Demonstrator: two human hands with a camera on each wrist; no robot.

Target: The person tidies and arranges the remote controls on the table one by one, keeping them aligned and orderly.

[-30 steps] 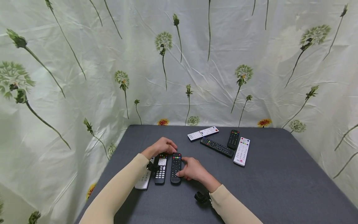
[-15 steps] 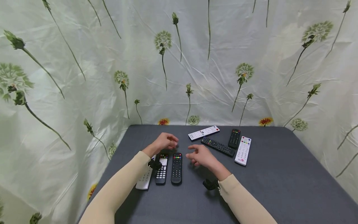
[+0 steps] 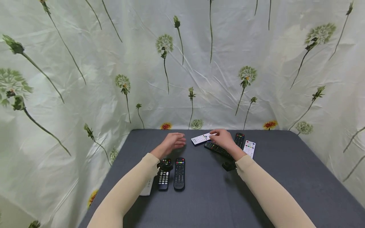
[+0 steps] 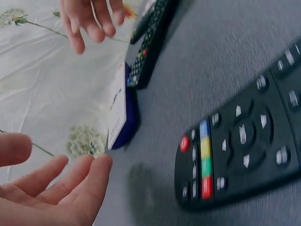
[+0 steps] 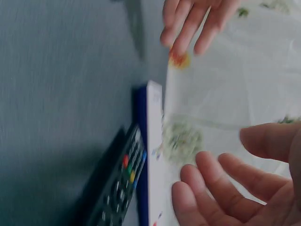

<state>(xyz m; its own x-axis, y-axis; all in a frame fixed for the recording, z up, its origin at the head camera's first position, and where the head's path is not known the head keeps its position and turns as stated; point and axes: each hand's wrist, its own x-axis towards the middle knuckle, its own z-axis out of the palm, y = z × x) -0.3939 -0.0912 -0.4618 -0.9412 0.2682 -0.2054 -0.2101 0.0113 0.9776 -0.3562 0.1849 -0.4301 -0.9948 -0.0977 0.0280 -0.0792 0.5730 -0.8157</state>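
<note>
My right hand [image 3: 223, 139] hovers over the right end of a white remote control [image 3: 201, 139] at the back of the table. Its fingers are loosely bent, and in the right wrist view nothing lies between thumb and fingers. A long black remote [image 3: 216, 148] lies partly under that hand, against the white one. My left hand [image 3: 171, 144] is held above the table, left of the white remote, fingers relaxed and holding nothing. Below it, a black remote with coloured buttons [image 3: 179, 174] lies beside a black remote with white keys [image 3: 163, 180], partly covered by the wrist strap.
A pale remote [image 3: 147, 187] lies at the left end of the row, mostly hidden by the left sleeve. Toward the right are a short black remote [image 3: 239, 139] and another white remote [image 3: 249, 148], partly behind the right forearm. A flowered curtain [image 3: 182, 79] hangs behind the table.
My right hand has let go of the black remote with coloured buttons and moved up and right to the back white remote. The left hand has lifted slightly away from the row.
</note>
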